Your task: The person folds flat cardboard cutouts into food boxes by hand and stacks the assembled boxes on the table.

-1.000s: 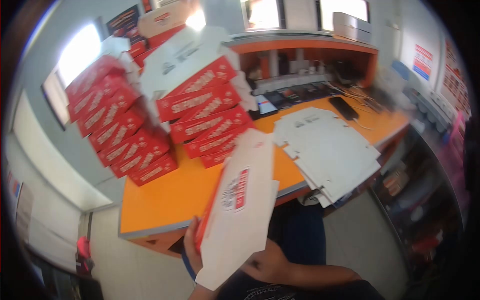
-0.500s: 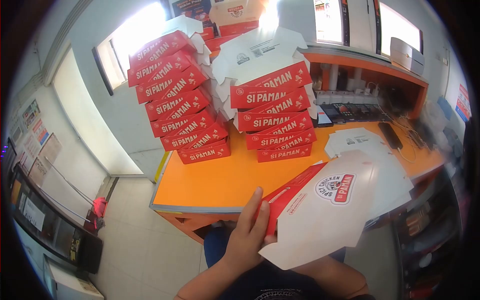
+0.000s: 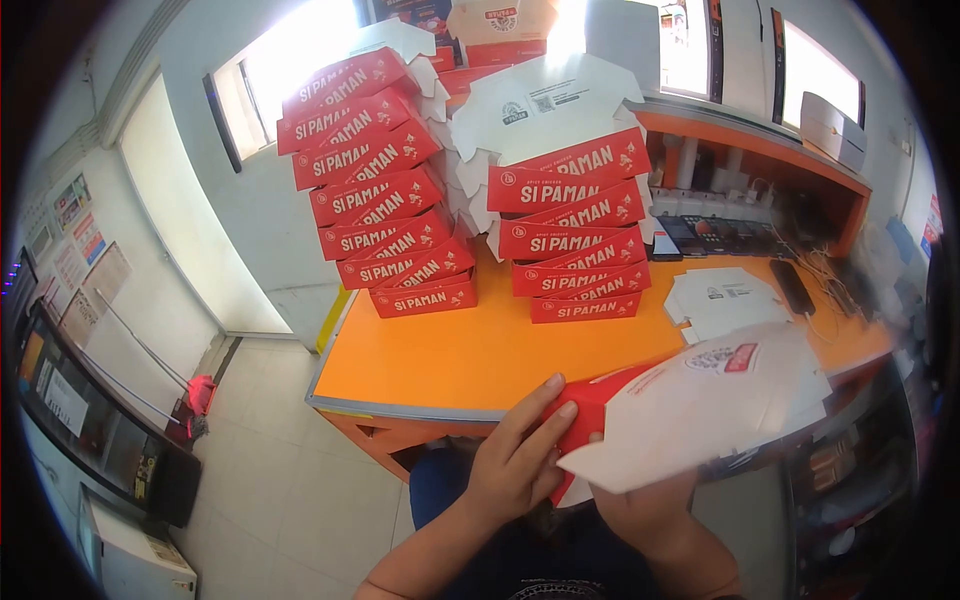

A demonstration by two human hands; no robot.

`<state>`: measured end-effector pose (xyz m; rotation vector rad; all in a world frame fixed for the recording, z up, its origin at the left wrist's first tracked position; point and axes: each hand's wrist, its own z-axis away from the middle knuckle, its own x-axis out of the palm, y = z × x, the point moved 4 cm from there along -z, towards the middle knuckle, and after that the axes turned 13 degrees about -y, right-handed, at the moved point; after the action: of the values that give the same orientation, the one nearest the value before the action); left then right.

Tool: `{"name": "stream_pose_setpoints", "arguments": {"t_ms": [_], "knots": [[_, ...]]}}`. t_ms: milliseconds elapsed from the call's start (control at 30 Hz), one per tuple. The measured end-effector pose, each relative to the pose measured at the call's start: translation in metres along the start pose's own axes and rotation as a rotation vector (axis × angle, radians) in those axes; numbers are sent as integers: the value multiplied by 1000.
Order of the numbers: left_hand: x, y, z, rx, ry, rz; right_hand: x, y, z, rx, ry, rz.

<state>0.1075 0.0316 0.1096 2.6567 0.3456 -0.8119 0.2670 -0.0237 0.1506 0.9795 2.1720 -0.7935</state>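
Note:
A partly folded red and white food box [image 3: 700,410] is in front of me, its wide white lid panel tilted up to the right. My left hand [image 3: 520,450] grips the red side of the box at its left end, fingers pressed along the outside. My right hand [image 3: 645,505] holds the box from below near the same end; most of its fingers are hidden behind the white panel. Beyond the box, flat white box blanks [image 3: 725,300] lie on the orange table [image 3: 420,365].
Two tall stacks of folded red boxes, a left stack [image 3: 385,205] and a right stack [image 3: 575,240], stand on the table. Several phones [image 3: 715,237] and tangled cables lie at the back right. A dustpan [image 3: 200,395] is on the floor at left.
The box has turned so its white panel lies flatter and reaches further right. My left hand has shifted slightly right, and more of my right hand shows beneath. The view has shifted a little.

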Motion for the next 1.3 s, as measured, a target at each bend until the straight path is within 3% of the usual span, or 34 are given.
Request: {"name": "stream_pose_setpoints", "arguments": {"t_ms": [300,467,667,800,933,1033,1067,1133,1200,1300], "knots": [[15,-8,10,-56,100,18,28,7,17,-3,-57,94],[13,-7,2,-40,168,2,33,-6,12,-190,-80,447],[11,-14,6,-119,202,-12,31,15,21,-4,-70,-307],[-6,-36,13,-269,310,-94,13,38,29,106,95,-225],[-4,-74,59,-586,558,535,13,72,42,310,412,-378],[7,-79,71,-525,589,647,37,73,35,282,367,-1006],[14,-79,77,-590,581,731,46,74,33,263,349,-1218],[29,-78,88,-718,562,894,59,81,32,278,299,-1354],[34,-71,92,-688,520,898,60,74,25,354,271,-1578],[39,-58,99,-655,467,903,68,73,29,385,285,-1572]]}}
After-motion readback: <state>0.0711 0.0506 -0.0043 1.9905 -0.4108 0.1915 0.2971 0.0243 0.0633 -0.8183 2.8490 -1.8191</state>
